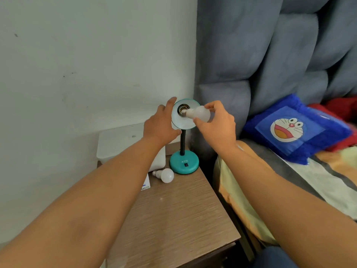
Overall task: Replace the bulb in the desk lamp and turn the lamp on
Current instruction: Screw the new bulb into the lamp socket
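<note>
A teal desk lamp stands on its round base [184, 161] at the back of a wooden bedside table [173, 213]. Its shade [182, 122] is tilted up so the opening faces me. My left hand [161, 124] grips the shade's left rim. My right hand [216, 124] holds a white bulb [199, 113] by its globe, with the metal screw end at the mouth of the socket [182, 108]. A second white bulb [164, 175] lies on the table next to the lamp base. A black rocker switch [185, 164] sits on the front of the base.
A white box [119, 142] stands behind the lamp against the wall, with a small card [146, 185] beside it. To the right is a bed with a grey padded headboard [270, 55] and a blue cartoon cushion [293, 128].
</note>
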